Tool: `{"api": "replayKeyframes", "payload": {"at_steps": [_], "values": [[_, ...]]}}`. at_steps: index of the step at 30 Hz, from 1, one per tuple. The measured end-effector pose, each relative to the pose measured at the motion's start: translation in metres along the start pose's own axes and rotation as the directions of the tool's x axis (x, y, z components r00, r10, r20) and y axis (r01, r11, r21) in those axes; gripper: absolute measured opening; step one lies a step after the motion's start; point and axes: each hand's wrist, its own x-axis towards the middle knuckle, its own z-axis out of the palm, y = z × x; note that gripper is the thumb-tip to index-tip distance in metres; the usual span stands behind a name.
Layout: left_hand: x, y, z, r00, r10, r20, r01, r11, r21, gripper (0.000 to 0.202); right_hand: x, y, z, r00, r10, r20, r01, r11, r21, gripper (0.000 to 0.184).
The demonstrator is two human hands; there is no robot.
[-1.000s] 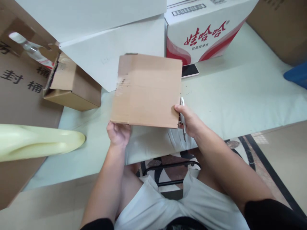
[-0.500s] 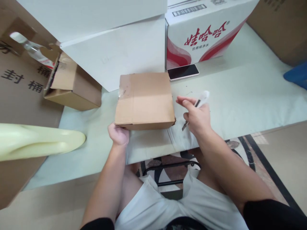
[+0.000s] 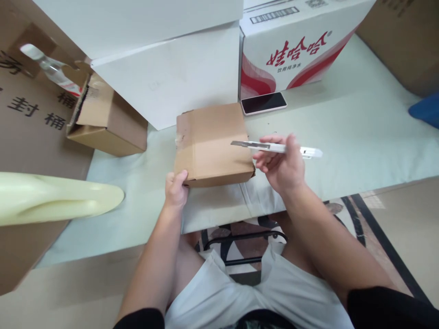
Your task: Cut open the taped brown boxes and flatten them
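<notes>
A brown cardboard box [image 3: 214,141] rests on the cloth-covered table in front of me. My left hand [image 3: 176,188] grips its near left corner, thumb on the top face and the other fingers hidden beneath. In my right hand [image 3: 283,164] is a white box cutter [image 3: 270,146], held between thumb and fingers beside the box's right edge. Its bare blade points left over the top of the box; whether it touches the cardboard I cannot tell.
A phone [image 3: 264,103] lies by a white and red carton [image 3: 291,59]. Large white boxes [image 3: 192,77] stand behind. Left are a smaller brown box [image 3: 116,119], a plastic bottle [image 3: 55,71] and a pale yellow object [image 3: 68,198]. A blue object [image 3: 425,109] sits at right.
The box cutter has swung from pointing down toward me to pointing left over the box. My left thumb has come onto the box top, and the box has turned slightly.
</notes>
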Motion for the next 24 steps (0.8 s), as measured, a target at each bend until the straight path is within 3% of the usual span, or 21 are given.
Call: {"api": "replayKeyframes", "payload": {"at_steps": [4, 9, 16, 24], "values": [[-0.004, 0.006, 0.005, 0.998, -0.058, 0.03, 0.059, 0.998, -0.029, 0.026, -0.007, 0.003, 0.005, 0.992, -0.041, 0.116, 0.047, 0.998, -0.049, 0.04], [0.0, 0.007, 0.007, 0.995, -0.094, 0.017, 0.094, 0.995, -0.031, 0.026, -0.015, 0.0, 0.003, 0.953, -0.089, 0.29, 0.166, 0.953, -0.254, 0.015], [0.001, 0.007, 0.008, 0.997, -0.068, 0.025, 0.068, 0.998, -0.006, 0.034, -0.014, -0.002, 0.011, 0.988, -0.098, 0.12, 0.131, 0.941, -0.311, 0.017], [0.002, 0.003, 0.007, 1.0, -0.021, 0.019, 0.021, 1.0, 0.01, 0.026, -0.014, -0.006, 0.011, 0.984, -0.123, 0.127, 0.164, 0.906, -0.391, 0.013]]}}
